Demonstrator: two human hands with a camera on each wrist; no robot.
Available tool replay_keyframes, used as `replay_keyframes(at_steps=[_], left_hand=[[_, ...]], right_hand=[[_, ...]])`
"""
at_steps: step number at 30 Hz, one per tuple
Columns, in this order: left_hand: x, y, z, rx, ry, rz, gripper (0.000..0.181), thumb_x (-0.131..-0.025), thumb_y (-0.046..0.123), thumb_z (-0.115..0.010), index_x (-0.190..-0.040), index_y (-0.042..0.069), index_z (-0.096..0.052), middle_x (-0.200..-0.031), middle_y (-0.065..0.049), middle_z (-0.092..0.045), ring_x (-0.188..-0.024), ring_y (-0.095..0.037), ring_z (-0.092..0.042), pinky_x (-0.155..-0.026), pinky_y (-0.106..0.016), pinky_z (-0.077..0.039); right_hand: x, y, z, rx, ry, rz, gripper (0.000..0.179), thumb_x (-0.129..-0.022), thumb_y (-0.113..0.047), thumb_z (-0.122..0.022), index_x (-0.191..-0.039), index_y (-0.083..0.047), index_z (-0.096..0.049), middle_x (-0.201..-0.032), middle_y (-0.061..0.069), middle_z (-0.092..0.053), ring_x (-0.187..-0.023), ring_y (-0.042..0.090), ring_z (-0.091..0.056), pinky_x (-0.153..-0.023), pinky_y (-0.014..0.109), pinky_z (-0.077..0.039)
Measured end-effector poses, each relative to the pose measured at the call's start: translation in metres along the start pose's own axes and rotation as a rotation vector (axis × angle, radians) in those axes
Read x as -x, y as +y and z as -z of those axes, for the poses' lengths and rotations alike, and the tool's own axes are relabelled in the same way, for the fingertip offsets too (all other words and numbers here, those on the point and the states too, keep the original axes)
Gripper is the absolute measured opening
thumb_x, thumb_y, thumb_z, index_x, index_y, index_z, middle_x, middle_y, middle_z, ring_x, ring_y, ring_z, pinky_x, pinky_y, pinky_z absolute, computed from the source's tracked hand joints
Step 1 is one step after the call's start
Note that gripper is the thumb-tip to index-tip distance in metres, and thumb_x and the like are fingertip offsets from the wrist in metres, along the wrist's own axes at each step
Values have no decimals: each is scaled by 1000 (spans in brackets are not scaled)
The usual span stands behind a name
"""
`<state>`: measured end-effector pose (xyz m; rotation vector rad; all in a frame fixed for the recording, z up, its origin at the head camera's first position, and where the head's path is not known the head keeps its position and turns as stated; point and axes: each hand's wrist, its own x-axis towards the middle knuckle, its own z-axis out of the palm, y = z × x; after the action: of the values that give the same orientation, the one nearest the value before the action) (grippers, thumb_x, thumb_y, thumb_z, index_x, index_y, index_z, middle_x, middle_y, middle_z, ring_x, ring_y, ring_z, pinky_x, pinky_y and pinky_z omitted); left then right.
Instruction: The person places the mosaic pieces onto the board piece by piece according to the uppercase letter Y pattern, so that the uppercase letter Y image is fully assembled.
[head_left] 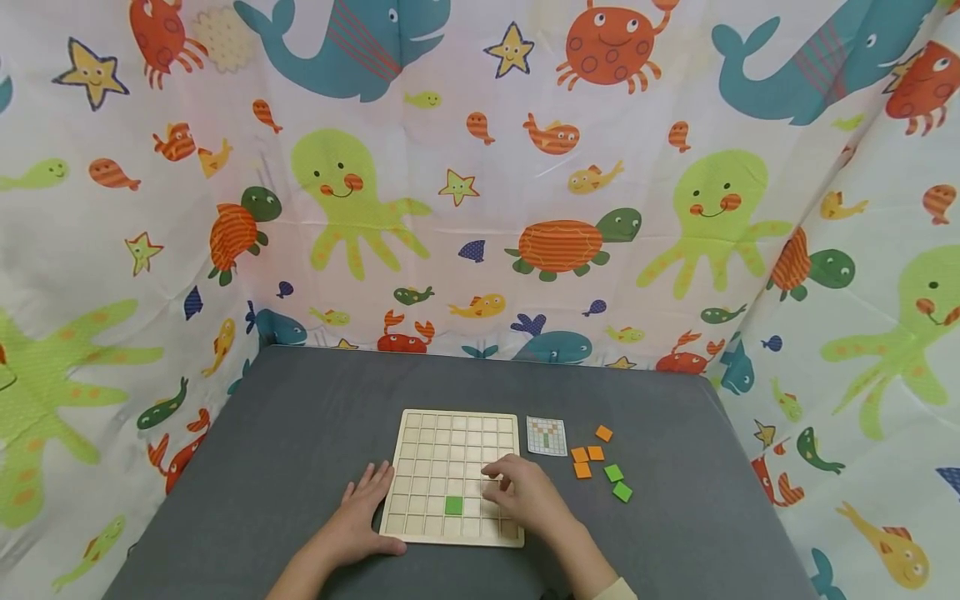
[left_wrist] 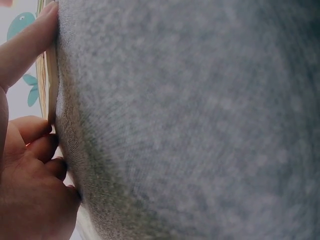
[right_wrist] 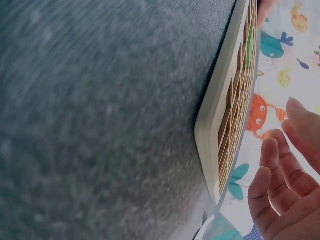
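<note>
A square wooden grid board lies on the grey cloth, with one green square tile in a cell near its lower middle. My left hand rests at the board's lower left corner, fingers along the left edge and thumb at the front edge. In the left wrist view, the thumb and fingertips touch the wooden rim. My right hand hovers over the board's right side, thumb and forefinger apart. The right wrist view shows its fingers loosely bent with nothing between them.
Right of the board lies a small card printed with a coloured grid pattern. Beyond it are several loose orange tiles and two green tiles on the cloth-covered table. A sea-animal curtain surrounds the back and sides.
</note>
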<state>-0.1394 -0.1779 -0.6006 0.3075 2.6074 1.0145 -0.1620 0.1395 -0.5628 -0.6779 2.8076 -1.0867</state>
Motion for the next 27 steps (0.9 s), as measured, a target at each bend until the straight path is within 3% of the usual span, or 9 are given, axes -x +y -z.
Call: replay_keyframes(at_steps=[8,16,27], left_hand=[[-1,-1,0,0,-5,-4,128,-61,47,-94,-160,3,-26,-168,-15,-19,-156,-41,-6,-119,-68,-4],[-1,0,1,3,-5,-21,127,-62,47,-94,-159,3,-26,-168,-16,-19,-156,-42,-6,-119,-68,-4],[0,1,2,6,-18,-9,128,-62,48,-93,-160,2,-24,-168,-16,-17,-156,-42,-5,-118,-70,-3]], right_hand=[[4,9,7,-38,35,-10,27,-89,-13,-78,-115,-7,-75,-110,7,-72,-77,6,-59,-60,21,-48],[6,19,14,-3,53,-52,26,-89,-17,-78,-114,-10,-75,-108,5,-72,-77,4,-58,-62,23,-49],[10,28,22,-7,116,-28,28,-86,-14,-81,-112,-7,-75,-106,7,-72,-79,7,-63,-68,30,-56]])
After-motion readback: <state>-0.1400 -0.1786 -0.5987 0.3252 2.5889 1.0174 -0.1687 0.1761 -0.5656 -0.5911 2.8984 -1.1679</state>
